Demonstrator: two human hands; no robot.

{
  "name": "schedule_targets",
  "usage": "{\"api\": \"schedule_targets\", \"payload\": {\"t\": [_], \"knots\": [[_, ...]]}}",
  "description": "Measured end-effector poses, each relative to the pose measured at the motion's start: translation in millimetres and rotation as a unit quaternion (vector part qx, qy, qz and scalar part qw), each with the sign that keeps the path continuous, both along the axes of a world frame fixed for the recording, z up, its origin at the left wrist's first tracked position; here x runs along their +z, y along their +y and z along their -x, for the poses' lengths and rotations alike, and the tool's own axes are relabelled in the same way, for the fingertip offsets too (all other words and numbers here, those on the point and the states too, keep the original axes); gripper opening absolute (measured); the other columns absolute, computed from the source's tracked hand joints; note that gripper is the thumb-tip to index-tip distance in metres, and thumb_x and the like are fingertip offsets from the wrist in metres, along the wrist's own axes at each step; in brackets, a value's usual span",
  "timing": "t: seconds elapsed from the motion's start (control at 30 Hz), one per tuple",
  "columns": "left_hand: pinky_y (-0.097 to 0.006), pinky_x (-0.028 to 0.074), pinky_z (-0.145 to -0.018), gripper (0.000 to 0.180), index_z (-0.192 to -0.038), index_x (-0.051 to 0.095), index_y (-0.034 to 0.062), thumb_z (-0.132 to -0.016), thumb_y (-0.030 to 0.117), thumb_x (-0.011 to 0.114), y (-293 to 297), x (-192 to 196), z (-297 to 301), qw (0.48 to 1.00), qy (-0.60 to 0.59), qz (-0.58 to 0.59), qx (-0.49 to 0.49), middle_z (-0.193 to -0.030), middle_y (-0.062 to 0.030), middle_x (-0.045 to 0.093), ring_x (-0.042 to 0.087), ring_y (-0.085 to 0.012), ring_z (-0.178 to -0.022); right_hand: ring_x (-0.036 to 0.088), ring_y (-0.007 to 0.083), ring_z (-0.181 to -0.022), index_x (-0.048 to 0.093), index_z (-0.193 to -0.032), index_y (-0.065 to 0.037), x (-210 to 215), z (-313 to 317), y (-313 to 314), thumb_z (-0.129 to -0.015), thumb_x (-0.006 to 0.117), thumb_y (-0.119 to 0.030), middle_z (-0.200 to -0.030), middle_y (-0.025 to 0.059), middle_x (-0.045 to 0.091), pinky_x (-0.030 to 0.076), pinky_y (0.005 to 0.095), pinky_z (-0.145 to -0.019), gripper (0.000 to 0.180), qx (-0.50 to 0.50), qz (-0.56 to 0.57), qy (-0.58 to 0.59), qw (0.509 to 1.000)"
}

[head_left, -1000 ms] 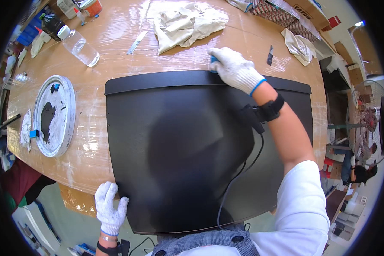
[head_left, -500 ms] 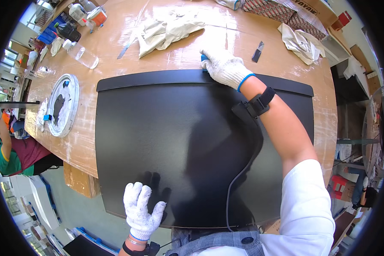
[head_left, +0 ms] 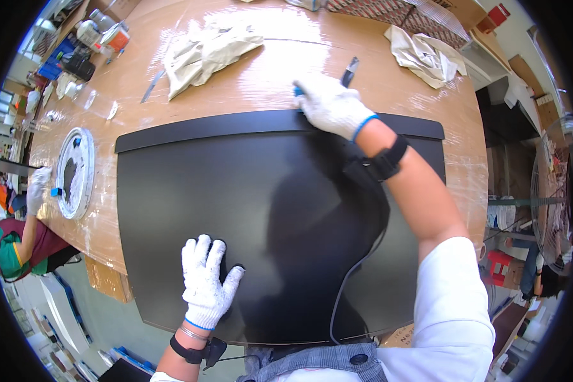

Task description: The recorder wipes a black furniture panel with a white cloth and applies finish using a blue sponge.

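Observation:
A large black panel (head_left: pixel 197 191) lies in front of me, with a raised strip (head_left: pixel 210 130) along its far edge. My left hand (head_left: pixel 207 280), in a white knit glove, is open with fingers spread over the panel's near left part; whether it presses on the surface I cannot tell. My right hand (head_left: pixel 333 105), gloved too and slightly blurred, is closed at the far edge on a small blue block (head_left: pixel 298 91), mostly hidden by the fingers. Just beyond that hand lies a utility knife (head_left: pixel 349 72). A dark cable (head_left: pixel 347 280) runs from my right wrist across the panel.
A round white lid (head_left: pixel 86 175) with dark smears and small blue blocks sits left on the film-covered table (head_left: pixel 134 108). Crumpled cloths (head_left: pixel 210 60) and a clear bottle (head_left: pixel 95 102) lie farther back. At the left edge shows another person's gloved hand (head_left: pixel 38 189).
My right hand has slid rightward along the panel's far edge with the blue block. My left hand has moved forward over the panel. The whole view has shifted; the other person's gloved hand now shows.

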State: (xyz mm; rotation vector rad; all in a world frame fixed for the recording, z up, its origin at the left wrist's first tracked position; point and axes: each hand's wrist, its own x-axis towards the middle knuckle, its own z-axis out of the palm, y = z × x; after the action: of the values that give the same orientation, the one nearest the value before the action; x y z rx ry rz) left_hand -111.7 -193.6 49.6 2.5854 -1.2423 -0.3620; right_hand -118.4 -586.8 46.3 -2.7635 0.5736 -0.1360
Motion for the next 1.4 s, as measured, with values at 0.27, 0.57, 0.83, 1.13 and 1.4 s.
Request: {"api": "schedule_targets", "payload": {"t": [0.27,0.57,0.83,1.13,1.4], "knots": [[-0.056,0.019,-0.116,0.067,-0.144,0.042,0.0081,-0.084,0.027,0.067,20.9,-28.9,-3.8,0.993,-0.100,0.030,-0.057,-0.151,-0.0203,0.035,0.028,-0.0448,-0.140,0.059,0.0374,-0.110,0.060,-0.119,-0.014,16.6,118.7,-93.1,-0.092,0.053,-0.025,-0.115,0.0161,0.063,0.048,0.0490,-0.092,0.030,-0.108,0.032,0.064,0.992],[-0.055,0.020,-0.116,0.061,-0.142,0.045,0.0066,-0.086,0.022,0.063,15.1,-32.1,-1.6,0.993,-0.100,0.031,-0.056,-0.150,-0.0205,0.037,0.029,-0.0455,-0.140,0.060,0.0379,-0.103,0.056,-0.123,-0.013,19.3,67.4,-44.8,-0.092,0.055,-0.019,-0.107,0.0154,0.062,0.049,0.0464,-0.089,0.032,-0.037,0.004,0.039,0.999],[-0.056,0.021,-0.115,0.057,-0.138,0.048,0.0052,-0.087,0.024,0.062,18.2,-31.5,-1.3,0.991,-0.123,0.030,-0.050,-0.147,-0.0214,0.040,0.032,-0.0449,-0.138,0.058,0.0359,-0.109,0.056,-0.126,-0.011,21.2,175.7,-128.3,-0.092,0.057,-0.019,-0.113,0.0161,0.061,0.047,0.0445,-0.093,0.035,-0.164,0.030,0.073,0.983],[-0.056,0.022,-0.115,0.054,-0.139,0.047,0.0057,-0.090,0.024,0.058,22.2,-36.7,-4.0,0.990,-0.124,0.026,-0.056,-0.148,-0.0213,0.039,0.031,-0.0451,-0.139,0.060,0.0348,-0.107,0.058,-0.113,-0.014,15.5,153.2,-114.2,-0.092,0.053,-0.022,-0.107,0.0162,0.063,0.050,0.0471,-0.088,0.023,-0.069,0.020,0.010,0.997],[-0.055,0.020,-0.115,0.054,-0.142,0.044,0.0067,-0.092,0.026,0.054,19.0,-36.2,-1.6,0.991,-0.120,0.002,-0.056,-0.150,-0.0208,0.036,0.027,-0.0455,-0.141,0.057,0.0345,-0.113,0.056,-0.124,-0.013,4.6,227.6,-181.6,-0.093,0.054,-0.024,-0.116,0.0160,0.060,0.048,0.0472,-0.093,0.033,-0.156,-0.006,-0.006,0.988]]}}
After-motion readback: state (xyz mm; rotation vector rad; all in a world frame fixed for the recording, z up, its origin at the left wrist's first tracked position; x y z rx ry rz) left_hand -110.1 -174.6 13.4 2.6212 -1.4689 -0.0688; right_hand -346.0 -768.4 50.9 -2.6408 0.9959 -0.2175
